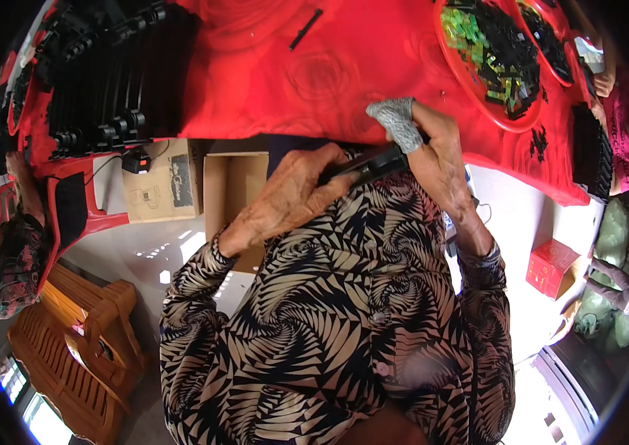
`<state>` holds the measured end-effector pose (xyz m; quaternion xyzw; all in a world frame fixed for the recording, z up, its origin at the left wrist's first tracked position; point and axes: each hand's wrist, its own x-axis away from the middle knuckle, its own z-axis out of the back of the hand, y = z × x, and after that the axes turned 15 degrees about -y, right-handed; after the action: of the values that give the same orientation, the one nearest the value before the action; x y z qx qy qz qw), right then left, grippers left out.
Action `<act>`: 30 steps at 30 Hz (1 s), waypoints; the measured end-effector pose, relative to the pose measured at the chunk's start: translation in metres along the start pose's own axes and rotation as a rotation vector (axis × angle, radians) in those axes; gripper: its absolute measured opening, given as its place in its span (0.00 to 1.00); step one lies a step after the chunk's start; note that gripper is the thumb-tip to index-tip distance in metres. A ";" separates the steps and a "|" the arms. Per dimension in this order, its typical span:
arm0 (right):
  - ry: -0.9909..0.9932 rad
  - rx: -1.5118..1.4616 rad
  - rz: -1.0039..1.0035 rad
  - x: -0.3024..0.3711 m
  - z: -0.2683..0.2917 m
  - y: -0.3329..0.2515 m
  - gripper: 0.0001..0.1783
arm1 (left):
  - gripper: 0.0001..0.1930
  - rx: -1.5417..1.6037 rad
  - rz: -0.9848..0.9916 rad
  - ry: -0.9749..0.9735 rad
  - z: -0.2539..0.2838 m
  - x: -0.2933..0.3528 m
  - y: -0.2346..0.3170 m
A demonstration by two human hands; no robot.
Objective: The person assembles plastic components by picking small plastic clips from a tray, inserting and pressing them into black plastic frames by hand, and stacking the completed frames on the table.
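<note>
Patterned shirt: worn by the person in front of me, black and cream swirls, long sleeves.
Left hand: bare, fingers closed around one end of the dark piece.
Right hand: gripping the other end, with grey fabric finger covers at its tips.
Dark piece: a long black part, slanting between both hands, just off the table's near edge and above the shirt; its finer shape is hidden by the fingers.
Open carton: below the table edge, beside the left forearm; a closed cardboard box stands next to it.
Red tablecloth: across the table, one thin black stick lying on it.
Left stack: long black parts in a close row.
Red tray: right side, heaped with small green, yellow and black pieces.
Co-worker's hand: at the far right edge.
</note>
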<state>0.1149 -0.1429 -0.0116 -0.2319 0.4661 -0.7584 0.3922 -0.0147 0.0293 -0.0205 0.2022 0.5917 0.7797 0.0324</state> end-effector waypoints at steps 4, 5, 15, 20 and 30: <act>-0.007 -0.322 -0.111 0.002 0.001 -0.006 0.12 | 0.12 0.004 0.009 -0.010 -0.001 0.000 -0.002; -0.017 -0.323 -0.060 0.001 0.001 -0.004 0.15 | 0.13 0.040 0.003 0.009 -0.003 0.000 -0.003; 0.086 -0.381 -0.049 0.000 -0.021 0.003 0.07 | 0.12 0.030 0.082 0.038 -0.008 0.000 -0.006; 0.131 -0.284 0.064 0.000 -0.027 0.008 0.06 | 0.13 0.133 0.159 0.018 -0.013 0.000 -0.008; 0.369 -0.373 0.072 -0.054 0.002 0.034 0.09 | 0.25 -0.041 -0.069 0.161 -0.003 -0.010 0.019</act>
<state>0.1605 -0.1085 -0.0403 -0.1411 0.6695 -0.6743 0.2779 -0.0025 0.0180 -0.0059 0.1178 0.5828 0.8039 0.0156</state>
